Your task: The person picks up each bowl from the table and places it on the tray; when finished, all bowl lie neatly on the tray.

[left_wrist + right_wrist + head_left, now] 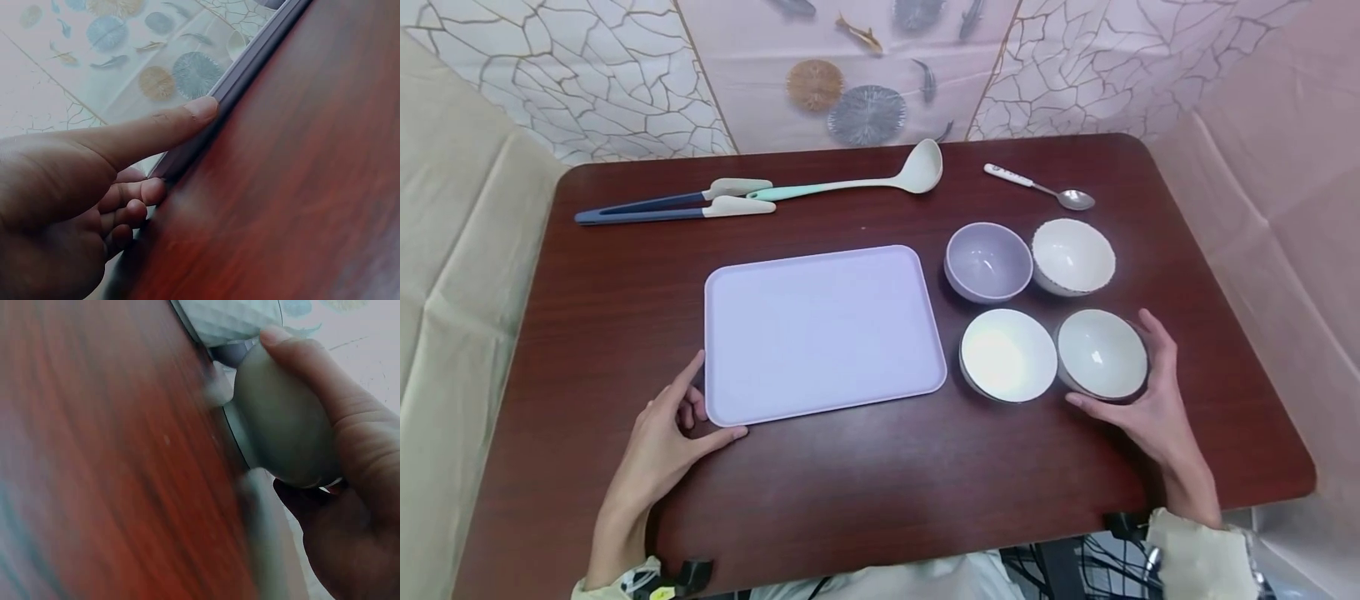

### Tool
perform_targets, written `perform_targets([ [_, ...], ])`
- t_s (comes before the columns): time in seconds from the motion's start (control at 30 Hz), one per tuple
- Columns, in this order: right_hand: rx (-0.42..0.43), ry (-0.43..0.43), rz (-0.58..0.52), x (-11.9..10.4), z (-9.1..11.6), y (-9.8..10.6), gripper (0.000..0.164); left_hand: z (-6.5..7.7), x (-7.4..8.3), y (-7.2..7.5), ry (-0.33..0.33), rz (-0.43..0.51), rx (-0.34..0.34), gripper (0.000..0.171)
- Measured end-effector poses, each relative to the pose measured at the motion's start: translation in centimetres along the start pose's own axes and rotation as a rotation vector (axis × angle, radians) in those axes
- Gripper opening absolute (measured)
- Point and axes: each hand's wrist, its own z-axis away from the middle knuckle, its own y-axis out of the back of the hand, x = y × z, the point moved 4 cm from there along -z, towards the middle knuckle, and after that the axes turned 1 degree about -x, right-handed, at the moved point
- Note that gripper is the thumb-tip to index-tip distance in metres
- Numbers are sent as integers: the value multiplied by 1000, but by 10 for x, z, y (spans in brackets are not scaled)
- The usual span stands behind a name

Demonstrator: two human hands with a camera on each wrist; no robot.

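Observation:
A pale lilac rectangular tray [823, 333] lies on the table. My left hand [658, 446] holds its near left corner, thumb against the front edge and index finger along the left side. The left wrist view shows the left thumb [181, 122] at the tray's edge and the other fingers curled by the corner. On the right, my right hand [1153, 412] grips a white bowl [1102, 354], thumb at its near side and fingers round its right side. In the right wrist view, that bowl's rounded outside [281, 419] shows between thumb and fingers.
Close beside the held bowl stand another white bowl [1007, 355], a lilac bowl [988, 262] and a scallop-rimmed white bowl [1072, 257]. Along the back of the brown table [880, 475] lie blue tongs [647, 212], a mint-handled ladle [917, 169] and a spoon [1075, 200].

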Motion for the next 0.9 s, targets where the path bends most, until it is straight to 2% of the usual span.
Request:
perform_targets([
  [0.3, 47, -6, 0, 3, 0, -3, 123, 1, -2, 0, 6, 1, 18, 105],
  [0.73, 31, -25, 9, 0, 0, -4, 122, 2, -3, 1, 4, 8, 40, 103],
  [0.9, 36, -41, 20, 11, 3, -1, 123, 0, -4, 1, 7, -6, 30, 103],
])
